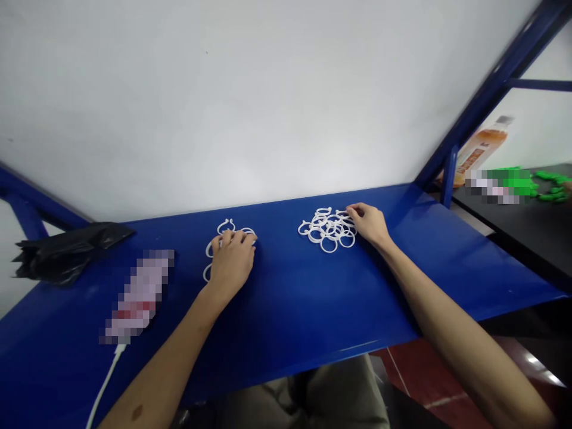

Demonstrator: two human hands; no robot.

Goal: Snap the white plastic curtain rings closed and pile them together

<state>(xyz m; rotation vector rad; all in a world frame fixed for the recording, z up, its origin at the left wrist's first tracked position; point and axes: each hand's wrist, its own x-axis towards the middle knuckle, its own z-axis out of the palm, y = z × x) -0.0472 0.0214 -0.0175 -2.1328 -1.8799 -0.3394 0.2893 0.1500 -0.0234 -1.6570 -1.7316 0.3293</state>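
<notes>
No legible txt; label [472,159] on bottle [495,138] prob. has lettering, but too blurry.

Two hands [233,262] [370,225], two ring clusters [248,231] [331,229] — one bottle [480,152], one bag [74,253], one cable [103,380]

The single view looks from the person's head, at quite near range. It faces forward and down, over the left hand [232,262] and right hand [370,224], to the blue tabletop [290,316], with the white wall [268,101] above.

rings [333,231]: smooth plastic | tabletop [304,304]: smooth, glossy | bag [74,247]: crinkled, shiny plastic
</notes>
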